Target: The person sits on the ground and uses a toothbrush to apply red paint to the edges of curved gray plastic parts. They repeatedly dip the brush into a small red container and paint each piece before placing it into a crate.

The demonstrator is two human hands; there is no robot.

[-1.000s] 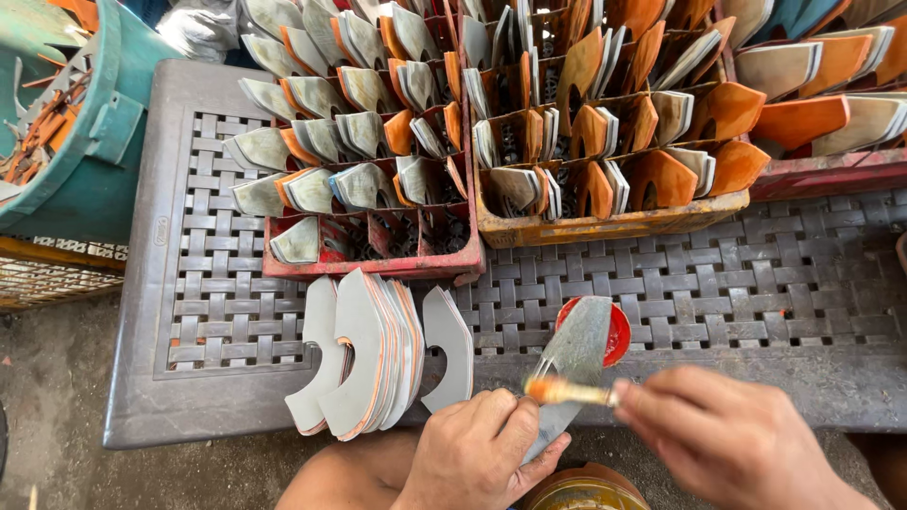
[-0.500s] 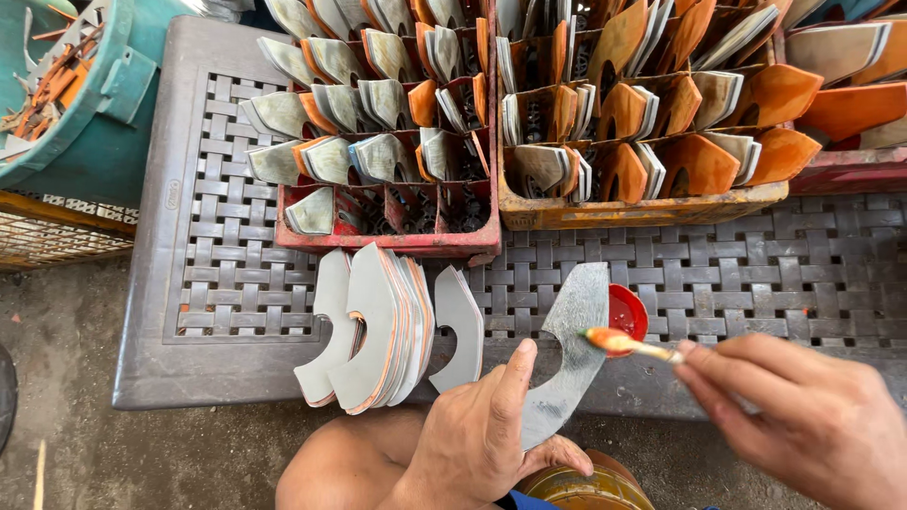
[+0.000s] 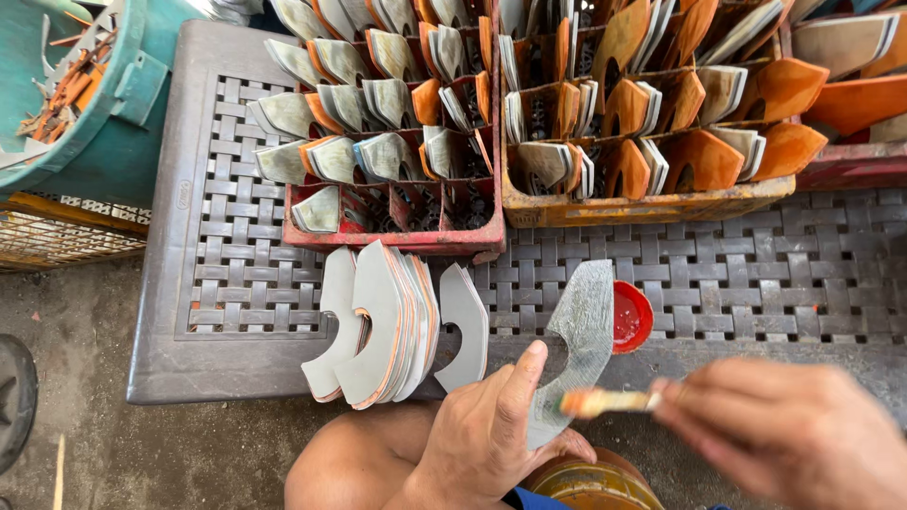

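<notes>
The left hand (image 3: 487,430) has its grip closed on a curved grey blade (image 3: 578,340) above the tabletop (image 3: 236,274) edge. The blurred right hand (image 3: 784,430) apparently pinches a small brush (image 3: 605,402) against it.

Grey curved blade blank (image 3: 578,340) standing tilted, tip pointing up toward crates, lower end sitting in left-hand grip, thumb lying along edge. Small brush (image 3: 605,402), orange-tipped, lying level, tip touching blade's lower face, blurred.

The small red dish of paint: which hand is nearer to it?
Right. The right hand is just below the red dish with its brush; the left hand is lower left, holding a grey piece.
</notes>
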